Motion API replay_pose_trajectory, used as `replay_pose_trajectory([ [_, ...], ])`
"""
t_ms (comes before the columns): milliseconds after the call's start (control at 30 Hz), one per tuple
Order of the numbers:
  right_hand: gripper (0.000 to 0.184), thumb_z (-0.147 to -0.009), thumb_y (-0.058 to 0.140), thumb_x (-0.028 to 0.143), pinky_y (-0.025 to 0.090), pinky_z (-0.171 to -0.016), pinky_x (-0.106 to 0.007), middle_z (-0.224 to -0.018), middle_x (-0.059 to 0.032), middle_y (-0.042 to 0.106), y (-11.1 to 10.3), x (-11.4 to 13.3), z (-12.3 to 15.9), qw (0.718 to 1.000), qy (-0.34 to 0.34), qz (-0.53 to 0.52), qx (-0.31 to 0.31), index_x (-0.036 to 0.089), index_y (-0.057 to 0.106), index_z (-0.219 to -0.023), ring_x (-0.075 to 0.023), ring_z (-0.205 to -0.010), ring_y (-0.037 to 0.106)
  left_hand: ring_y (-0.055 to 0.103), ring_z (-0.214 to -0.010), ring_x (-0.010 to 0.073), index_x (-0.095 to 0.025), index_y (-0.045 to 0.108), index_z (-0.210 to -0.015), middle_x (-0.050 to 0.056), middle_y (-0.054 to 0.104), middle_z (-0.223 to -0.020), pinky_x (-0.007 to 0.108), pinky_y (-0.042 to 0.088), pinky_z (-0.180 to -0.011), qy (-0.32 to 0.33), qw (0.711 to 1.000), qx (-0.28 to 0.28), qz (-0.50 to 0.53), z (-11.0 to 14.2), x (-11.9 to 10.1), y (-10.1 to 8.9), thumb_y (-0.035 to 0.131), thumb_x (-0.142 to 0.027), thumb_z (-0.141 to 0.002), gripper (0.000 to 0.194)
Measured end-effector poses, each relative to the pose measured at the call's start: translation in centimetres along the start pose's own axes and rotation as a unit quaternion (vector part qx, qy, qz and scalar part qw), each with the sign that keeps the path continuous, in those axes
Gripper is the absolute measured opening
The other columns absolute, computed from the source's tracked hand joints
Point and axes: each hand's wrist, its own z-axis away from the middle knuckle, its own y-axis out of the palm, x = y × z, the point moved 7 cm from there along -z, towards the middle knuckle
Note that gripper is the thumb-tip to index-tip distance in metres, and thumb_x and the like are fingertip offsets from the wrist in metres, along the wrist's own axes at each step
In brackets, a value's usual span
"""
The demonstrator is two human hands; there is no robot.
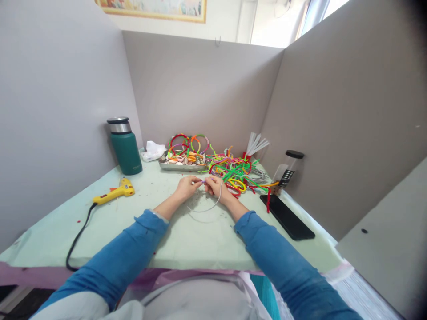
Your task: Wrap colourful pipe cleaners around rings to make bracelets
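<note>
My left hand (187, 187) is closed, thumb and fingertips pinched on a small purple piece that looks like a pipe cleaner (203, 182). Facing it, my right hand (216, 186) is closed too, its fingertips on the same spot. From the right hand a thin grey wire (213, 206) curves down and round to the left in an open arc above the table. The fingers hide most of the purple piece and the wire's upper end. Just beyond the right hand lies a tangle of coloured pipe cleaners (238, 169).
A metal tray (183, 168) of small pieces, with colourful wrapped hoops (200, 143), stands at the back. On the left are a green bottle (126, 151) and a corded yellow glue gun (115, 193). White sticks (256, 144), a clear bottle (289, 169) and a black phone (288, 218) are right.
</note>
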Motion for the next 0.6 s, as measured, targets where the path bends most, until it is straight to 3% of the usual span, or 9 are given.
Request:
replay_pose_trajectory([
  [267, 0.033, -0.080, 0.047, 0.047, 0.027, -0.037, -0.018, -0.051, 0.0024, 0.053, 0.09, 0.22, 0.10, 1.000, 0.001, -0.007, 0.001, 0.016, 0.050, -0.067, -0.0052, -0.037, 0.037, 0.059, -0.070, 0.0153, -0.016, 0.065, -0.081, 0.006, 0.068, -0.081, 0.025, 0.043, -0.066, -0.006, 1.000, -0.022, -0.015, 0.31, -0.45, -0.48, 0.063, -0.029, -0.071, 0.017],
  [600, 0.035, -0.080, 0.047, 0.048, 0.027, -0.037, -0.018, -0.051, 0.0020, 0.054, -0.04, 0.09, 0.03, 1.000, -0.005, -0.003, -0.003, 0.016, 0.050, -0.067, -0.0053, -0.037, 0.038, 0.059, -0.073, 0.0169, -0.018, 0.070, -0.071, 0.004, 0.070, -0.077, 0.025, 0.042, -0.069, 0.009, 1.000, -0.020, -0.015, 0.22, -0.38, -0.51, 0.061, -0.033, -0.071, 0.017],
])
